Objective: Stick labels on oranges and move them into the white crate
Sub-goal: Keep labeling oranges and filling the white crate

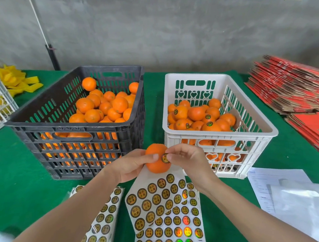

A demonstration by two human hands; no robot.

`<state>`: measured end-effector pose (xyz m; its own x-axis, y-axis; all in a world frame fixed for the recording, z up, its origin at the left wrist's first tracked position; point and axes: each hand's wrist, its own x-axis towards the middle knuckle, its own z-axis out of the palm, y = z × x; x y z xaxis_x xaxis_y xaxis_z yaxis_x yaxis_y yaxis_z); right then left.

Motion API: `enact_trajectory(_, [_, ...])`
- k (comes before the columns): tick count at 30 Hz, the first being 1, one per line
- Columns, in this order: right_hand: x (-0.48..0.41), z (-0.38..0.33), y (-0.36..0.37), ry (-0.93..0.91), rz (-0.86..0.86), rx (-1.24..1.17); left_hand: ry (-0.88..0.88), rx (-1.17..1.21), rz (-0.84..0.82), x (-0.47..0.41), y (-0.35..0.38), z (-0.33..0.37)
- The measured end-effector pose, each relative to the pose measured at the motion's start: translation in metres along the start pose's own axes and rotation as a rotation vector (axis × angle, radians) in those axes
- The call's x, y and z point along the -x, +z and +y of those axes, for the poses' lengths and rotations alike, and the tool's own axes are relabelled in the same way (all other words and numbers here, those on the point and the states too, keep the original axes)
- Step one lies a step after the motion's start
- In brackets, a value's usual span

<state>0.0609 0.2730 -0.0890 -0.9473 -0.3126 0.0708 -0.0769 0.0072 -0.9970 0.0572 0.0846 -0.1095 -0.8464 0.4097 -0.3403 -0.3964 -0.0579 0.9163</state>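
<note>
An orange (pixel 157 167) is being held just in front of the near-left corner of the white crate (pixel 195 75), outside it and above the table. It is being gripped by the left hand (pixel 131 166), with the fingers wrapped round the side away from the white crate and the thumb lying across its front. A round gold-and-black label (pixel 165 158) is being pinched against the orange's skin between the thumb and forefinger of the right hand (pixel 186 157); the other fingers of that hand are being kept curled.

Inside the white crate, a heap of labelled oranges (pixel 196 114) is being kept, several with their stickers facing up. Just to the left of the white crate, a black crate (pixel 46 126) is being used for a larger heap of unlabelled oranges (pixel 104 106).

In front of the white crate, sheets of labels (pixel 155 203) are being fanned out over a green tablecloth (pixel 11 170), one sheet curling up beneath the held orange. Printed papers (pixel 274 184) are lying in front of the white crate's near-right corner. To its right, red flattened cartons (pixel 295 91) are being stacked. Well to its left, beyond the black crate, yellow foam nets (pixel 16 80) are being piled.
</note>
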Motion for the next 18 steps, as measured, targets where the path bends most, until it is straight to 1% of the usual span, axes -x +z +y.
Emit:
enact_trajectory(6, [0.0, -0.003, 0.007, -0.046, 0.0, 0.177, 0.012, -0.011, -0.018, 0.002, -0.004, 0.001])
enact_trajectory(13, [0.004, 0.001, 0.015, -0.256, 0.114, 0.332, 0.061, -0.013, -0.067, 0.002, -0.006, 0.001])
enact_trajectory(15, [0.002, 0.001, 0.014, -0.225, 0.125, 0.309, 0.078, -0.042, -0.078, 0.003, -0.007, 0.005])
enact_trajectory(18, [-0.005, -0.004, 0.005, -0.056, 0.11, 0.275, 0.083, -0.073, -0.113, 0.005, -0.009, 0.014])
